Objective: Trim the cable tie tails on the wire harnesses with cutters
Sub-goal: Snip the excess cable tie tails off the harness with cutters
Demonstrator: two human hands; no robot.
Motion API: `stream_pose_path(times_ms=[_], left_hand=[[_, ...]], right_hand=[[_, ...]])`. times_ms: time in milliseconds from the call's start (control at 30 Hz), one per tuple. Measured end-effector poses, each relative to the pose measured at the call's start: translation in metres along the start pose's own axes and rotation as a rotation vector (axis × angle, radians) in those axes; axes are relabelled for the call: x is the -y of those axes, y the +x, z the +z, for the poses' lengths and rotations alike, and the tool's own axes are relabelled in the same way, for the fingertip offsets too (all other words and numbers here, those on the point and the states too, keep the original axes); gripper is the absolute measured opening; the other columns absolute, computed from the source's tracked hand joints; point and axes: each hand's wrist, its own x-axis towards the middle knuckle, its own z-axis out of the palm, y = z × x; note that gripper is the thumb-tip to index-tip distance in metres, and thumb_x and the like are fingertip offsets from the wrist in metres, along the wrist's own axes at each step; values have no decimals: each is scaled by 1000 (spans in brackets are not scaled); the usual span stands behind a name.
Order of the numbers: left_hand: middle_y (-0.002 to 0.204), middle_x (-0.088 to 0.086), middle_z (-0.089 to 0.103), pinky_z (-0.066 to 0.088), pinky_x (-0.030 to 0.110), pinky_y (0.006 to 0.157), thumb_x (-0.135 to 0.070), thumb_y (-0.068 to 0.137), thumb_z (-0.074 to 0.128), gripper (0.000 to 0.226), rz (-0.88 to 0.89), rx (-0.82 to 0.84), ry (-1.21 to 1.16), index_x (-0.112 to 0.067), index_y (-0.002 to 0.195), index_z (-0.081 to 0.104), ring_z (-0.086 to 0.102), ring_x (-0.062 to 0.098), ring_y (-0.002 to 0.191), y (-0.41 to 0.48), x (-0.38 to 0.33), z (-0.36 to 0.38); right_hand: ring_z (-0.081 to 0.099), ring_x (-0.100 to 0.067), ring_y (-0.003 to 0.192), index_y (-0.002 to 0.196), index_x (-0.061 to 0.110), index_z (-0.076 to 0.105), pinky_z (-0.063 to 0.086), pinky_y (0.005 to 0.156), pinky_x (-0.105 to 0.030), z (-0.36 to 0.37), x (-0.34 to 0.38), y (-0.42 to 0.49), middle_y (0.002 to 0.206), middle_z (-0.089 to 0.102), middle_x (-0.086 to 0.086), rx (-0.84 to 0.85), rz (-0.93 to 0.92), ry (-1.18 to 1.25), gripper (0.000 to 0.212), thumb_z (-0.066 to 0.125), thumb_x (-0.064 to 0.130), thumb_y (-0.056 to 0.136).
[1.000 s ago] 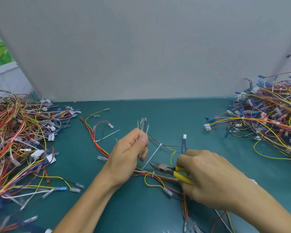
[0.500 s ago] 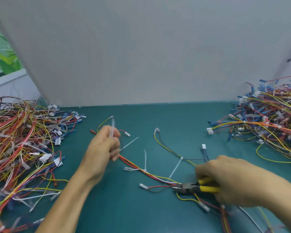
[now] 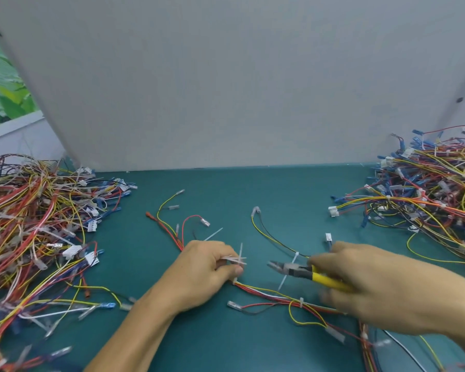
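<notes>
Hands have both shifted in the last half second. My left hand (image 3: 207, 269) was out at the far left, drawing the harness (image 3: 266, 292) taut. It has now come back toward the middle and nearer to me, and it sits on the bundle where a white cable tie tail (image 3: 241, 251) sticks up. Thumb and forefinger are pressed together, pinching the wires at that tie. The motion blur keeps me from telling whether they hold the tail itself or only the bundle beside it.

My right hand (image 3: 381, 288) has lifted the cutters (image 3: 301, 271) off the wires where they were a moment ago. Their nose now points left, toward my left fingertips but apart from them. My fingers are curled round the yellow handles. I cannot tell whether the blades are parted.

The harness lies slack across the teal table (image 3: 226, 339), running from under my left hand off to the near right. A second tail (image 3: 283, 281) pokes out just below the cutter head, still long.

I judge that I am between cuts, with one tie presented and steadied and the blades swinging over to it. Nothing is snipped here yet. The heaps at the left (image 3: 32, 224) and right (image 3: 427, 200) say plenty of work remains.
</notes>
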Motion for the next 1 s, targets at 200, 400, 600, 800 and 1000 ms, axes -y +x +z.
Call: stream_pose_path(times_ms=[200, 400, 600, 800, 1000], left_hand=[[58, -8, 42, 32, 23, 57, -32, 88, 60, 24, -8, 43, -70, -12, 75, 62, 35, 5, 56, -12, -10, -2], [61, -7, 45, 32, 24, 59, -24, 89, 65, 20, -40, -79, -198, -14, 73, 64, 35, 6, 59, -22, -8, 4], [54, -12, 43, 31, 16, 55, -18, 89, 67, 17, -53, -83, -235, -17, 72, 67, 35, 4, 54, -20, -3, 2], [55, -11, 42, 32, 15, 54, -21, 89, 67, 17, -53, -69, -242, -16, 73, 66, 35, 5, 54, -19, 0, 1], [55, -11, 42, 32, 15, 54, -23, 88, 67, 17, -52, -75, -247, -16, 72, 65, 35, 5, 54, -19, 0, 2]], right_hand=[[48, -19, 95, 96, 24, 48, 38, 73, -32, 9, 21, 0, 93, 38, 9, -35, -40, -105, 25, 45, 46, 84], [47, -24, 91, 90, 20, 45, 38, 72, -35, 23, 30, 12, 98, 47, 2, -189, -125, -183, 21, 39, 39, 83], [50, -22, 94, 95, 23, 46, 22, 51, -31, 37, 36, 24, 96, 45, 5, -193, -138, -271, 27, 32, 45, 89], [46, -21, 80, 97, 23, 50, 37, 62, -32, 37, 31, 21, 95, 46, 6, -239, -121, -252, 39, 31, 56, 88], [54, -20, 91, 101, 24, 51, 37, 63, -32, 38, 35, 21, 96, 47, 6, -254, -112, -238, 40, 30, 56, 90]])
